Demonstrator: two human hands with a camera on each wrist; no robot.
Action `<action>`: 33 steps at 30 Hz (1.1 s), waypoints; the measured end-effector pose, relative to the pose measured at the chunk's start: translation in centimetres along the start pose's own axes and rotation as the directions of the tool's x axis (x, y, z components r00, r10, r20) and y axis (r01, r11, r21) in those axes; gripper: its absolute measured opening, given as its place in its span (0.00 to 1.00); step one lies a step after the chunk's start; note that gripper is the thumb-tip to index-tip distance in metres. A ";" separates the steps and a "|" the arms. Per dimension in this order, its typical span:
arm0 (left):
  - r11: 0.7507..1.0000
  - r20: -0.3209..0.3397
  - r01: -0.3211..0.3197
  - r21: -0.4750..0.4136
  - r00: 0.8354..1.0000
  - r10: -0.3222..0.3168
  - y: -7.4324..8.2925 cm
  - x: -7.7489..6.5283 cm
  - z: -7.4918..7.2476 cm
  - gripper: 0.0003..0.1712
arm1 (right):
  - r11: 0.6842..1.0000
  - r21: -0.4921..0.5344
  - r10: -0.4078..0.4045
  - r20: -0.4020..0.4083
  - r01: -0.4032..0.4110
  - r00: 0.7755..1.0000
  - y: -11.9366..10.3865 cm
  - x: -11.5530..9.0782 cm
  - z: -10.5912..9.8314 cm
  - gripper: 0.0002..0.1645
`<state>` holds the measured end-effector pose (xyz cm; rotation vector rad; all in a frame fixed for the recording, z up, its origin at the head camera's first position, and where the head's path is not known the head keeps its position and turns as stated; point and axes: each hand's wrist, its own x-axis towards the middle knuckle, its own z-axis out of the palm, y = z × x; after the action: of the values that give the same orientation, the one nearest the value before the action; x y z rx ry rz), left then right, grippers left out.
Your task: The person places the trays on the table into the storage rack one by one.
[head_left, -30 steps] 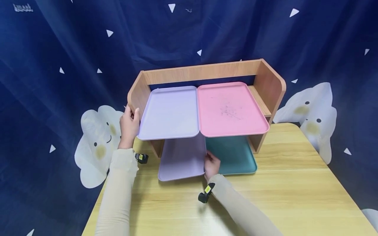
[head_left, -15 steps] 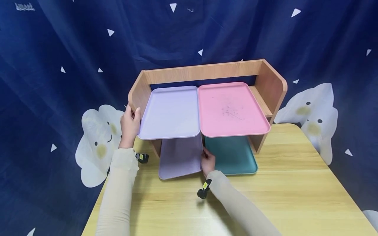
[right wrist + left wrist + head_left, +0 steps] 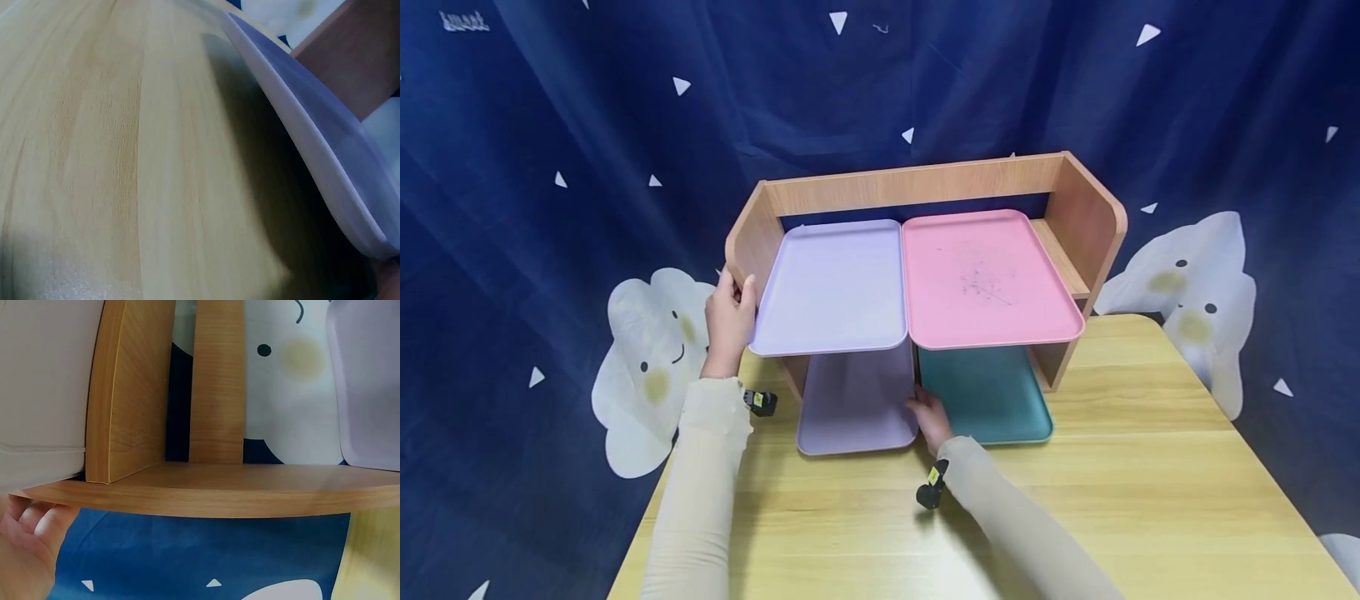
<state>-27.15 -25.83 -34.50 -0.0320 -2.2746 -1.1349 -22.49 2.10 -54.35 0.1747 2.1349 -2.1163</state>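
Note:
In the head view my left hand [image 3: 728,321] grips the front edge of the left side panel [image 3: 752,237] of a wooden two-tier shelf. The thumb lies on the inner side, beside a pale lilac tray [image 3: 835,287] on the upper tier. My right hand [image 3: 931,418] holds the right rim of a purple tray [image 3: 857,404] on the lower tier, near its front corner. In the right wrist view this purple tray [image 3: 319,144] juts out over the table and casts a shadow, with only a bit of the hand showing under its corner.
A pink tray [image 3: 988,279] with a dark sprig print sits at the upper right. Below it lies a teal tray [image 3: 988,396], close to my right hand. The wooden table [image 3: 1135,483] extends in front, and a dark blue curtain [image 3: 850,92] hangs behind.
The purple tray has straightened and shifted slightly left, its front right corner now level with the left. My right hand has moved along its right rim. My left hand has stayed in place.

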 end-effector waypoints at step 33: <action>0.998 -0.047 -0.014 -0.066 0.999 0.011 -1.4 0.4 -0.5 0.21 | 0.900 -0.281 -0.282 0.212 0.334 0.936 -0.7 -3.4 -9.4 0.27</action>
<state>-27.62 -27.20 -35.08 -0.0452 -2.1921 -1.1923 -19.41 11.56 -53.02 -0.3868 2.4868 -1.8123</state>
